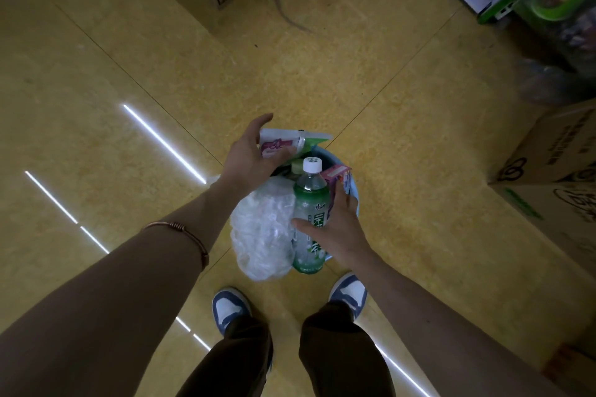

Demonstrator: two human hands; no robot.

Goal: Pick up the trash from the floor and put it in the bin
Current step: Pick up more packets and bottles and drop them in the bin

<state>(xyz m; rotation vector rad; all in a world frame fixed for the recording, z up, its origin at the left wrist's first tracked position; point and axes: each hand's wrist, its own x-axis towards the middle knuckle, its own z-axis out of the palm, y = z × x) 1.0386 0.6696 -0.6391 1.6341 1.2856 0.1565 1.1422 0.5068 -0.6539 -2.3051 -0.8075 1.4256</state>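
One head camera, looking steeply down

The single view looks from the person's head almost straight down. The left hand (253,156) and right hand (338,227) sit near the centre, fairly close; the shoes (229,307) appear just below them, the floor (322,74) beyond them

- Dim indoor scene with a yellow-green cast over the tiled floor (322,74).
- Light falls from overhead: thin white streaks (164,143) on the glossy floor mirror strip lamps above.
- Shadows are soft and faint; the trousers (338,358) and the frame corners are darkest.
- The clear plastic bag (261,235) is the brightest patch, nearly washed out.
- The centre is sharpest: print on the green bottle (311,203) is legible, while the packet (280,145) looks slightly soft.
- The packaging (548,80) at upper right is smeared with blur.
- Wide-angle distortion stretches the forearms (113,284) toward the lower corners.
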